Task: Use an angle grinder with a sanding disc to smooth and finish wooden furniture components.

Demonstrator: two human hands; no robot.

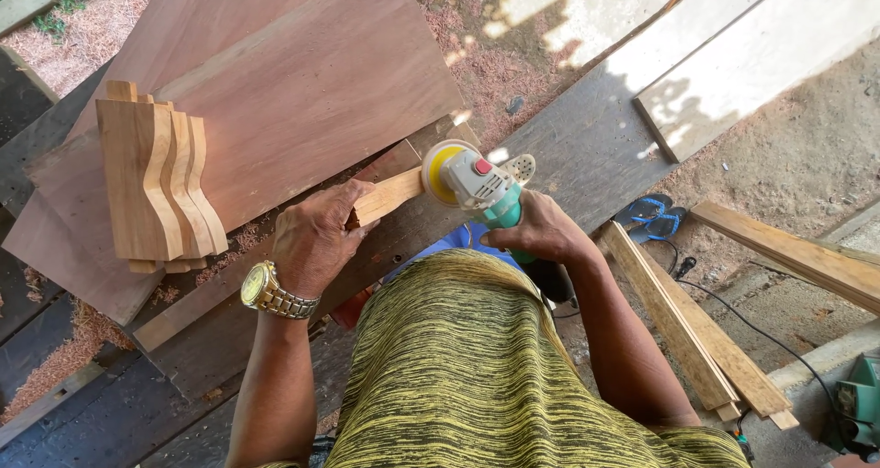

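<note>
My left hand (316, 237), with a gold wristwatch (275, 294) on the wrist, grips a short pale wooden piece (390, 195) against the workbench. In my right hand (541, 230) is a green and grey angle grinder (481, 188). Its yellow sanding disc (438, 170) touches the free end of the wooden piece. To the left, a stack of several wavy-cut wooden pieces (160, 188) lies on a large reddish plywood sheet (302, 92).
Dark planks (587, 147) form the bench top. Sawdust (500, 60) covers the ground behind. Long pale boards (697, 335) lean at the right, beside blue sandals (653, 216), a black cable (779, 344) and a green power tool (862, 404).
</note>
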